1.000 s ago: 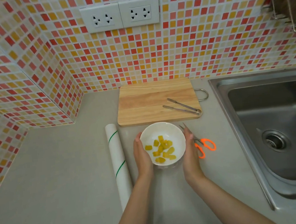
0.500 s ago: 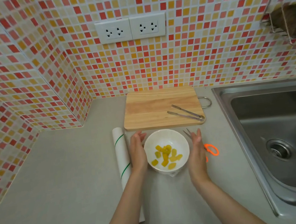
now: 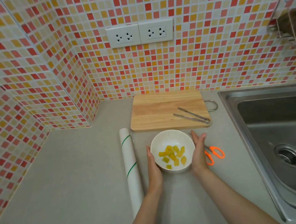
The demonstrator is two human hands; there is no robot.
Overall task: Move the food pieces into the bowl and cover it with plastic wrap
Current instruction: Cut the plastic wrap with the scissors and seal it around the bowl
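both palms pressed to the bowl

the round white bowl (image 3: pixel 171 140) sat on the matte grey desk (image 3: pixel 69 184), glossy yellow food pieces (image 3: pixel 172 155) heaped inside. the left hand (image 3: pixel 154 167) and right hand (image 3: pixel 198 152) lay flat and spread against its sides, fingers straight. the white plastic wrap roll (image 3: pixel 131 168), a long tube, lay just left. slim metal tongs (image 3: pixel 192 115) rested on the wooden board (image 3: pixel 161 110); orange-handled scissors (image 3: pixel 214 154) lay right.
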